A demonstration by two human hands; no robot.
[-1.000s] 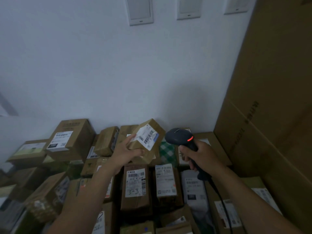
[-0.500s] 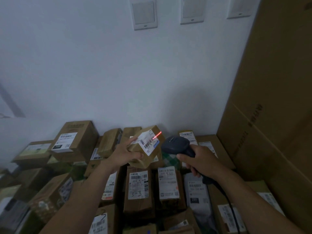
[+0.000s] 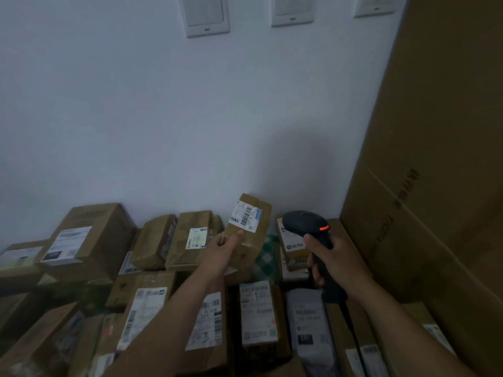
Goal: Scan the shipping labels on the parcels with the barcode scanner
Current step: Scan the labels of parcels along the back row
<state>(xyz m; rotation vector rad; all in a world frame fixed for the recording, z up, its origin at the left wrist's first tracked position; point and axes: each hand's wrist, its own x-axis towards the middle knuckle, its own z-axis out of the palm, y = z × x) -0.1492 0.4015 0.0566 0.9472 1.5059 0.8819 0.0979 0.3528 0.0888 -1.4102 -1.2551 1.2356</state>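
Observation:
My left hand grips a small brown parcel held up above the pile, its white shipping label with barcodes facing me. My right hand holds the handle of a black barcode scanner, whose head sits just right of the parcel and shows an orange light. The scanner's cable trails down beside my right forearm. No red beam shows on the label.
Several labelled cardboard parcels fill the surface below, among them a big box at the left and a grey mailer bag. A tall cardboard carton stands at the right. A white wall with switch plates rises behind.
The parcel has turned more upright and risen a little in my left hand. The red scan line on its label has gone. The scanner stays close on the right.

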